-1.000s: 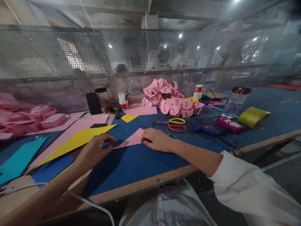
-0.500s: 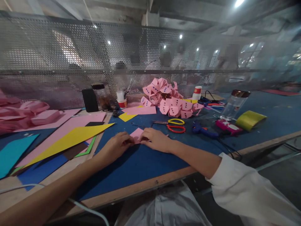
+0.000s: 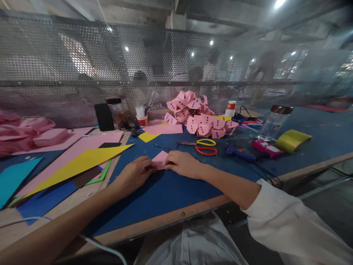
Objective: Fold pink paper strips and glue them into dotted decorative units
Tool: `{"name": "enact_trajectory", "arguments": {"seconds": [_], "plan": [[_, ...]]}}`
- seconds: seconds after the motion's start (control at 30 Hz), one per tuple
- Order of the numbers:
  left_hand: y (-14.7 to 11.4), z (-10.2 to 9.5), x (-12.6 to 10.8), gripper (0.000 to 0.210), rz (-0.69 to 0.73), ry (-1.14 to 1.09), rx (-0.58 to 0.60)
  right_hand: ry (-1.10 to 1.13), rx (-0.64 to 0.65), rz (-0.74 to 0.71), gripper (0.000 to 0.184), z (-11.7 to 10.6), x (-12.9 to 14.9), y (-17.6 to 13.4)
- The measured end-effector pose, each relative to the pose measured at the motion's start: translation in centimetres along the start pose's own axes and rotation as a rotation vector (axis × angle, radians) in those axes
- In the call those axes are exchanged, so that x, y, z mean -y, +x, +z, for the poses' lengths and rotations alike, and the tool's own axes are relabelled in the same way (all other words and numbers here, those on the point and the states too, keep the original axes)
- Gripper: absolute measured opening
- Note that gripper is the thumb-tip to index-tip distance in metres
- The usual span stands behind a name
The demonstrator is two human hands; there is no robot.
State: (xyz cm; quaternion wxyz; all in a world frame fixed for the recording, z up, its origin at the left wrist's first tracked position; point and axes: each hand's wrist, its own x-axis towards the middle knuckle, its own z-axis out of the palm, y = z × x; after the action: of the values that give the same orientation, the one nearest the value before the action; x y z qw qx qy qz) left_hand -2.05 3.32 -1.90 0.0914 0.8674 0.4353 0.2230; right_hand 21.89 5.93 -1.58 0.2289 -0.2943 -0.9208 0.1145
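A small folded pink paper piece (image 3: 160, 159) lies on the blue table top (image 3: 165, 191) between my two hands. My left hand (image 3: 135, 173) presses its left edge with the fingertips. From the right, my right hand (image 3: 183, 164) rests flat on the paper's other side. Most of the sheet is hidden under the fingers. Behind it, a pile of folded pink paper shapes with dark dots (image 3: 197, 114) sits near the mesh screen.
Scissors with yellow and red handles (image 3: 205, 146) and a blue glue gun (image 3: 238, 152) lie to the right. A glass jar (image 3: 271, 123), yellow tape roll (image 3: 292, 140), large yellow (image 3: 79, 163), pink and teal sheets lie around. Perforated metal screen (image 3: 82, 73) closes the back.
My left hand moved right from the yellow sheet to the pink paper, which is folded smaller. Both hands now press it together.
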Motion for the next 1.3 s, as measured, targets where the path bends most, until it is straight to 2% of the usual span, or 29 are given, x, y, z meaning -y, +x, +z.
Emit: {"name": "enact_trajectory", "arguments": {"seconds": [0.33, 0.53, 0.7, 0.87, 0.93, 1.13, 1.3], "plan": [[0.7, -0.3, 0.0, 0.029, -0.233, -0.071, 0.019, 0.002, 0.013, 0.217, 0.013, 0.2, -0.6, 0.3], [0.8, -0.6, -0.4, 0.027, -0.249, -0.067, 0.007, -0.002, -0.003, 0.293, 0.014, 0.3, -0.9, 0.5], [0.8, -0.3, -0.2, 0.019, -0.147, -0.028, -0.022, 0.0, 0.0, 0.256, 0.01, 0.1, -1.0, 0.5], [0.4, 0.5, 0.1, 0.022, 0.141, 0.082, -0.076, 0.015, -0.01, 0.193, 0.01, 0.4, -0.9, 0.5], [0.2, 0.7, 0.1, 0.026, 0.203, 0.138, -0.076, 0.005, -0.027, 0.173, 0.012, 0.6, -0.8, 0.5], [-0.1, 0.7, -0.3, 0.027, 0.269, 0.209, -0.019, -0.018, -0.07, 0.157, 0.011, 1.3, -0.4, 0.8], [0.0, 0.4, -0.7, 0.027, 0.26, 0.225, -0.001, -0.047, -0.053, 0.179, 0.005, 1.1, -0.3, 1.0]]}}
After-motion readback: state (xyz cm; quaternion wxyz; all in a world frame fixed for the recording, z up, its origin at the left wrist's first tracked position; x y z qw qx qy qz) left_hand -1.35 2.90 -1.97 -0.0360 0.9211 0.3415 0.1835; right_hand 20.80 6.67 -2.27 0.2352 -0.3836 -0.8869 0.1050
